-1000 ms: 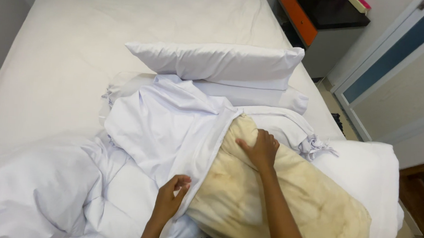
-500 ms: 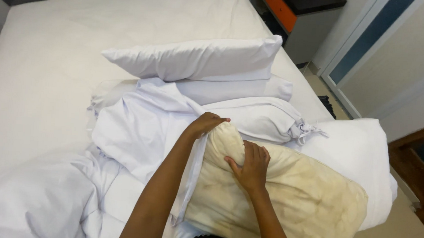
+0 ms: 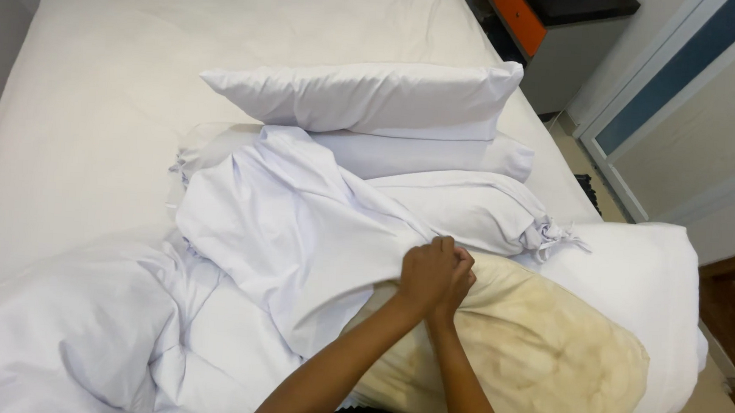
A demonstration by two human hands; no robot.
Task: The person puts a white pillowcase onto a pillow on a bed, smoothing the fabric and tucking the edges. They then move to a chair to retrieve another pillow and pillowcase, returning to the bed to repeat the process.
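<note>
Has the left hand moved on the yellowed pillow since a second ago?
Yes. The left hand has moved from the pillow's near edge up to its far corner, beside the right hand, on the yellowed pillow, gripping the white pillowcase.

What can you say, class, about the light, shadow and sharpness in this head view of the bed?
Head view: soft, even light with no glare; faint shadows sit in the folds of the white pillowcase and under the stacked white pillow. The hands, left hand and right hand, and the yellowed pillow look sharp; straight edges bow slightly toward the corners.
</note>
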